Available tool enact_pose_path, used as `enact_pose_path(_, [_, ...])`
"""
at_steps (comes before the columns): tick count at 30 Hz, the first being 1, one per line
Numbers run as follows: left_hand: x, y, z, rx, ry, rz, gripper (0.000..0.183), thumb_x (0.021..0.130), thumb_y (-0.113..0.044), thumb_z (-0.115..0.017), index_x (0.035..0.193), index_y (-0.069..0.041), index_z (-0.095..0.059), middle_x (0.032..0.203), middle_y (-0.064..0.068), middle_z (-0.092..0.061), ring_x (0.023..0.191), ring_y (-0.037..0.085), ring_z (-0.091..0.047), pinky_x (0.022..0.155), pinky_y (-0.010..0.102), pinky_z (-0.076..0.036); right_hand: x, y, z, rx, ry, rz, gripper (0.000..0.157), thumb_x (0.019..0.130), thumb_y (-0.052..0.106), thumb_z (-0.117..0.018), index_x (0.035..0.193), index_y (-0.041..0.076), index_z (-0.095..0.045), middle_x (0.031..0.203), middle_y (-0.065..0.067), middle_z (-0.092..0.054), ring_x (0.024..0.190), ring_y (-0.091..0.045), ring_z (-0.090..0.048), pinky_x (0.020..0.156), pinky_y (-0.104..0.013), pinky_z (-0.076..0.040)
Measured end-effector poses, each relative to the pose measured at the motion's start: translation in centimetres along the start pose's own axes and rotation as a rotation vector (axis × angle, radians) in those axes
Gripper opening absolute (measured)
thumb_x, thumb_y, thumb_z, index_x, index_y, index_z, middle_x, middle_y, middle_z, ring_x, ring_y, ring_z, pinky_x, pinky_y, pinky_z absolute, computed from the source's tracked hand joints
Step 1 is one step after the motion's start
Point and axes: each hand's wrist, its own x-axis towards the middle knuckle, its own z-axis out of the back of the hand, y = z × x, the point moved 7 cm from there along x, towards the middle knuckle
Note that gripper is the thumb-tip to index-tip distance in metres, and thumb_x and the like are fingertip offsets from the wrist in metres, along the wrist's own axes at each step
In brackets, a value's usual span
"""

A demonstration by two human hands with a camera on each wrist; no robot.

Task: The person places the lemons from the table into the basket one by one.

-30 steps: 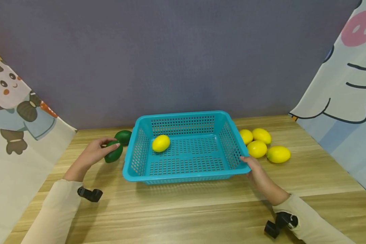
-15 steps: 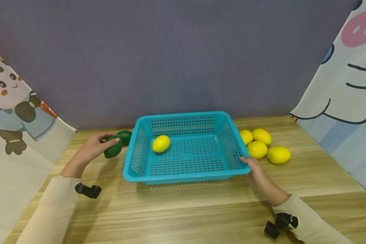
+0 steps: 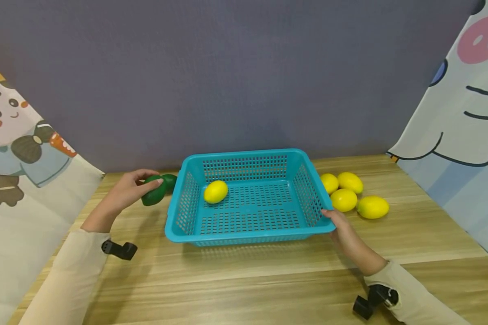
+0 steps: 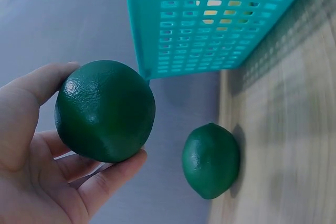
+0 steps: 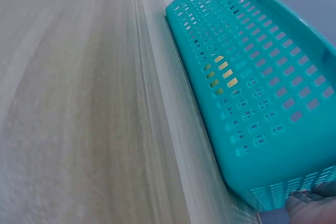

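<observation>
My left hand [image 3: 126, 194] holds a dark green lime [image 3: 154, 194] between thumb and fingers, left of the turquoise basket [image 3: 248, 237]. In the left wrist view this lime [image 4: 105, 111] is clear of the table, with fingers curled along its underside. A second lime [image 3: 170, 182] lies on the table behind it, close to the basket's left side and partly covered in the head view. One yellow lemon [image 3: 216, 192] lies inside the basket, toward its left end. At the basket's front right corner, my right hand [image 3: 343, 228] grips the rim, thumb on top; its other fingers are mostly hidden.
Several lemons [image 3: 343, 200] lie in a group on the wooden table [image 3: 244, 284], just right of the basket. A grey panel [image 3: 244, 76] rises behind the table. Printed cartoon sheets [image 3: 463, 113] stand at both sides.
My left hand has lifted the held lime slightly up and away from the viewer, and it now overlaps the second lime more. The right hand and basket keep their place.
</observation>
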Motion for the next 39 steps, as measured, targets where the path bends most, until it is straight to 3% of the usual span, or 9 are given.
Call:
enact_pose_path(6, [0.3, -0.6, 0.1, 0.006, 0.002, -0.005, 0.053, 0.094, -0.038, -0.055, 0.129, 0.001, -0.052, 0.109, 0.021, -0.059, 0.078, 0.014, -0.057, 0.063, 0.027, -0.050, 1.3, -2.7, 1.5, -0.024, -0.017, 0.002, 0.050, 0.100, 0.018, -0.030, 0.144, -0.004, -0.019, 0.118, 0.013, -0.050, 0.104, 0.000, -0.052, 0.087, -0.019, -0.045])
enact_pose_path(10, [0.3, -1.1, 0.2, 0.005, 0.013, 0.003, 0.054, 0.094, -0.041, -0.055, 0.130, 0.000, -0.051, 0.111, 0.021, -0.059, 0.081, 0.016, -0.058, 0.064, 0.028, -0.051, 1.0, -2.0, 1.2, 0.003, -0.015, 0.022, 0.048, 0.101, 0.015, -0.029, 0.143, -0.006, -0.018, 0.115, 0.018, -0.052, 0.103, 0.002, -0.052, 0.086, -0.017, -0.045])
enact_pose_path(14, [0.3, -1.6, 0.2, 0.006, 0.015, 0.001, 0.053, 0.094, -0.041, -0.055, 0.129, -0.001, -0.052, 0.110, 0.021, -0.059, 0.081, 0.018, -0.058, 0.064, 0.028, -0.051, 0.6, -1.3, 0.9, 0.012, 0.008, 0.043, 0.056, 0.100, 0.020, -0.034, 0.144, -0.009, -0.014, 0.116, 0.017, -0.051, 0.103, 0.004, -0.052, 0.086, -0.016, -0.045])
enact_pose_path(21, [0.6, -2.3, 0.2, 0.015, 0.013, -0.027, 0.051, 0.093, -0.040, -0.056, 0.128, -0.003, -0.053, 0.104, 0.019, -0.061, 0.078, 0.018, -0.058, 0.062, 0.028, -0.051, 0.6, -1.9, 1.1, -0.020, -0.012, 0.021, 0.050, 0.101, 0.016, -0.026, 0.144, -0.007, -0.016, 0.113, 0.019, -0.053, 0.102, 0.003, -0.053, 0.086, -0.018, -0.046])
enact_pose_path(31, [0.8, -3.8, 0.2, 0.022, 0.014, -0.028, 0.052, 0.092, -0.043, -0.056, 0.127, -0.005, -0.054, 0.099, 0.014, -0.063, 0.081, 0.019, -0.056, 0.062, 0.030, -0.049, 0.4, -1.2, 0.8, 0.007, -0.019, 0.026, 0.052, 0.100, 0.020, -0.032, 0.142, -0.008, -0.019, 0.110, 0.018, -0.056, 0.098, 0.002, -0.055, 0.083, -0.018, -0.047])
enact_pose_path(35, [0.9, -4.5, 0.1, 0.038, 0.015, -0.027, 0.053, 0.092, -0.045, -0.055, 0.128, -0.006, -0.054, 0.107, 0.015, -0.061, 0.088, 0.024, -0.053, 0.064, 0.030, -0.046, 0.4, -1.1, 0.7, 0.018, -0.012, 0.028, 0.053, 0.100, 0.020, -0.034, 0.142, -0.008, -0.019, 0.111, 0.017, -0.055, 0.098, 0.002, -0.054, 0.083, -0.018, -0.047])
enact_pose_path(39, [1.1, -5.1, 0.0, 0.054, 0.008, -0.037, 0.052, 0.092, -0.045, -0.056, 0.128, -0.007, -0.055, 0.115, 0.016, -0.059, 0.092, 0.027, -0.051, 0.066, 0.030, -0.045, 0.9, -1.9, 1.1, -0.010, -0.025, 0.008, 0.046, 0.101, 0.015, -0.028, 0.142, -0.006, -0.020, 0.111, 0.017, -0.054, 0.100, 0.001, -0.054, 0.084, -0.019, -0.046])
